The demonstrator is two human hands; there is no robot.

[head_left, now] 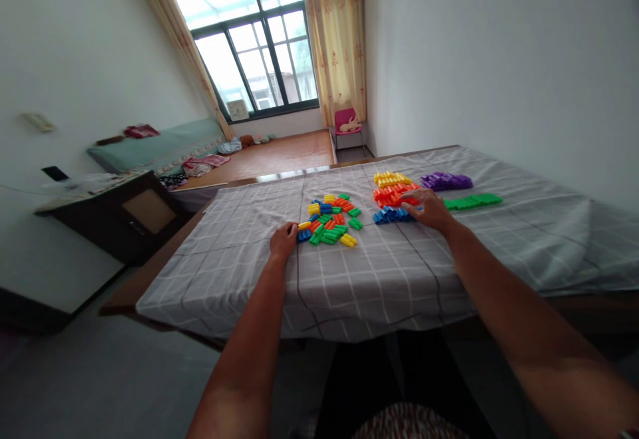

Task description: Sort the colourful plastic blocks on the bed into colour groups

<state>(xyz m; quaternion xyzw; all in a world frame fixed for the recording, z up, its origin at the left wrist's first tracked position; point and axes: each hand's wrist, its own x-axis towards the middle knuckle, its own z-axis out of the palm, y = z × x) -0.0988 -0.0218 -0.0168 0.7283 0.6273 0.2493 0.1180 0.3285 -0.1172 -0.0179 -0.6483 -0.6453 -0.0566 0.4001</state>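
Observation:
My left hand [284,238] rests at the left edge of a mixed pile of plastic blocks [329,221], with its fingers curled in. A yellow block [304,225] and a blue block [303,235] lie right beside its fingertips; what the fingers hold, if anything, is hidden. Over the near right end of a row of red-orange blocks [389,194] reaches my right hand [430,209], thumb and fingers apart, with no block visible between them. A row of blue blocks [392,215] lies just under its thumb side, and a yellow row [392,178] sits behind the red-orange one.
To the right lie a purple row [446,181] and a green row [473,202] of blocks. A grey checked cloth [239,259] covers the table. Beyond it are a bed platform [284,153] and a pink chair [346,120]; a dark cabinet [124,219] stands left.

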